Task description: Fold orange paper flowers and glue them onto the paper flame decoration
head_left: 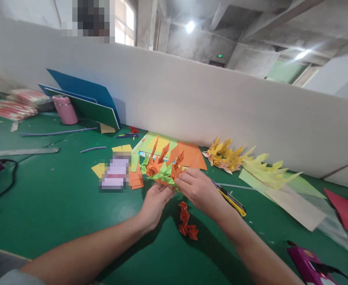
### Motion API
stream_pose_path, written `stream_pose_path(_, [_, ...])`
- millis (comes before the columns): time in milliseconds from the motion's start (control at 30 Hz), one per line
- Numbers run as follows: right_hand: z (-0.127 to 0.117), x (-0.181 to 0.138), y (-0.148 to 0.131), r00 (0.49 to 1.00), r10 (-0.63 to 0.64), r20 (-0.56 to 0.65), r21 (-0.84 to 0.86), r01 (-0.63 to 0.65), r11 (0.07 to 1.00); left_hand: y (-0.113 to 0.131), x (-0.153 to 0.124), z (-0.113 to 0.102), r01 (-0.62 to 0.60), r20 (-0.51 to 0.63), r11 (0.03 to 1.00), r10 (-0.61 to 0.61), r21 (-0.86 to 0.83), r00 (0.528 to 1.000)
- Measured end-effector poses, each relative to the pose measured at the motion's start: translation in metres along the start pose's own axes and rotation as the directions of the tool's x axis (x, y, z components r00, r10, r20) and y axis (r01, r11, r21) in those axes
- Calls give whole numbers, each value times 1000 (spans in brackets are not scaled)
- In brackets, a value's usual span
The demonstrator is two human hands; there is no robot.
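Observation:
Both hands hold an orange and green origami paper piece [165,172] above the green table. It has pointed orange spikes, green star-shaped flowers and an orange rose. My left hand [155,202] grips it from below, fingers partly hidden under the paper. At its right end, the bent fingers of my right hand [196,188] close on the edge; the fingertips are partly hidden. Below the hands lie several small red-orange folded paper flowers [185,221]. A yellow and black utility knife [232,201] rests just beyond my right wrist.
Yellow spiky paper pieces [261,168] stand at the right by paper sheets [295,206]. A purple device with a cable [307,263] sits front right. Left are a pink flask [65,110], blue and green boards [87,103] and a metal ruler [28,151]. A white partition [209,103] runs behind.

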State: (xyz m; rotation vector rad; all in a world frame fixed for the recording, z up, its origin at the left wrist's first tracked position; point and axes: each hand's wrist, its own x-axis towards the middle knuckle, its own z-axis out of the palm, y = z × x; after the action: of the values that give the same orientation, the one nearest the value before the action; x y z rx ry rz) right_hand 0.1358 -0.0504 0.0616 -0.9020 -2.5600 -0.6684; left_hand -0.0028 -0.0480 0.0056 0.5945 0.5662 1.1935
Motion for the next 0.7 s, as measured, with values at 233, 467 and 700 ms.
stream_pose_path(233, [-2,7,14,980,-197,32,-32,198,980,1,0,1,3,12,1000,-3,1,1000])
stream_pose_path(467, [-4,10,19,954,-280,109,-41,286,957,3,0,3,-1,5,1000,1,26,1000])
stream_pose_path(700, [-4,12,26,926,-337,167,13,340,940,3,0,3,23,-26,998,-22,64,999])
